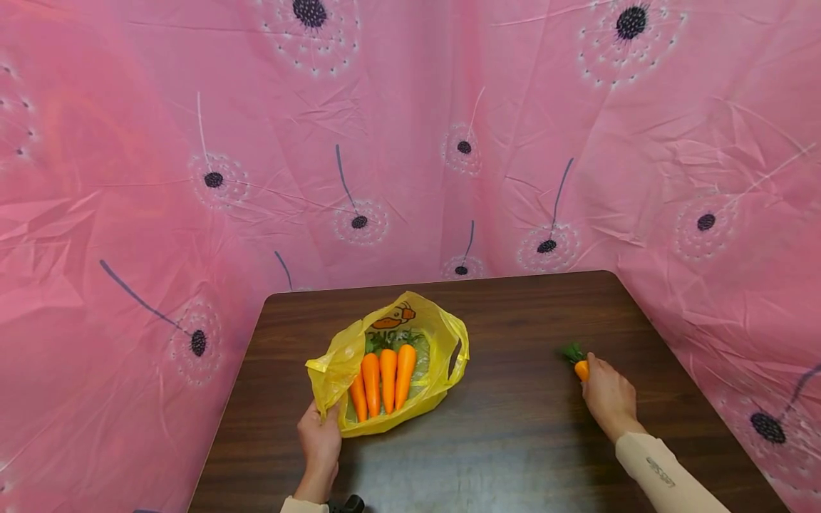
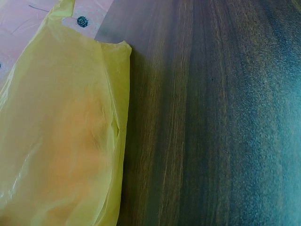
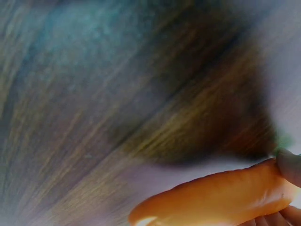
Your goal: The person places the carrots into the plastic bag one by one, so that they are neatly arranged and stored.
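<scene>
A yellow plastic bag (image 1: 398, 424) lies on the table with its mouth facing me and a duck print on its inner wall. Several orange carrots (image 1: 388, 377) with green tops rest side by side inside it. My left hand (image 1: 320, 438) pinches the bag's near left rim. In the left wrist view, the bag's side (image 2: 70, 103) shows orange through the film; the hand is outside that view. Over at the right, my right hand (image 1: 609, 395) grips another carrot (image 1: 581, 369), its green leaves pointing away from me. The right wrist view shows this carrot's orange body (image 3: 216, 197) below the thumb and fingertips (image 3: 290, 165).
The dark wood-grain table (image 1: 500, 442) has rounded far corners. A pink cloth (image 1: 410, 128) with dandelion prints hangs behind and on both sides of it. One bag handle (image 1: 458, 349) stands up at the bag's right side.
</scene>
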`<state>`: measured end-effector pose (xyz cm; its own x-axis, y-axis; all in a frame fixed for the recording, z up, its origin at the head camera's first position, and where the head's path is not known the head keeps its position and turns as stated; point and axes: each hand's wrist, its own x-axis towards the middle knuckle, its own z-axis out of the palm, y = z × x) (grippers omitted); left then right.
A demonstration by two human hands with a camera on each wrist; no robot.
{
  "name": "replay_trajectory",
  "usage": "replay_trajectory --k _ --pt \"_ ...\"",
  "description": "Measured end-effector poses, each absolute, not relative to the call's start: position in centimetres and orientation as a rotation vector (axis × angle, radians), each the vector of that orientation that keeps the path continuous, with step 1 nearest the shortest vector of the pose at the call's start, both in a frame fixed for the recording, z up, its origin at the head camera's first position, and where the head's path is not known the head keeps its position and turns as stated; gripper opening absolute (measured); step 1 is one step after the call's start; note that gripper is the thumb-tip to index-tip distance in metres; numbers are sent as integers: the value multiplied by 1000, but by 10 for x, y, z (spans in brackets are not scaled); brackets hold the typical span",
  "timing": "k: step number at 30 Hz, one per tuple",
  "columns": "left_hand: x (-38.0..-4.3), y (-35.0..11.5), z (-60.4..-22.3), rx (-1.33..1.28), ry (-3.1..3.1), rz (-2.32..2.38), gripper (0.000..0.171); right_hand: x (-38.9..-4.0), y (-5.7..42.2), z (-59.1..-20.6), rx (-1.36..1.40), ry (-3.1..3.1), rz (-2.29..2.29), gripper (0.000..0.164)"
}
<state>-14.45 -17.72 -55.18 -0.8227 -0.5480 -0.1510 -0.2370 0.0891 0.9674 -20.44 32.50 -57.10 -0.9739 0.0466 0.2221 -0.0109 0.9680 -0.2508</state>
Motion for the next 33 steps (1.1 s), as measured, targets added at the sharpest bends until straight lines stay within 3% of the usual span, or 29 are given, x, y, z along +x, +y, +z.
replay_trajectory --k 11,19,28,33 --pt "-144 -175 -552 761 -2116 -1805 30 -190 298 -553 45 -2878 504 56" --pt "-144 -173 -550 753 -2115 -1811 30 -176 264 -536 1 -2968 858 58" --pt "-143 -174 -551 756 -2118 -1792 30 -162 221 -516 -92 -2865 1760 60" --pt "-143 -174 -551 756 -2111 -1803 31 -157 200 -499 -10 -2690 2249 63"
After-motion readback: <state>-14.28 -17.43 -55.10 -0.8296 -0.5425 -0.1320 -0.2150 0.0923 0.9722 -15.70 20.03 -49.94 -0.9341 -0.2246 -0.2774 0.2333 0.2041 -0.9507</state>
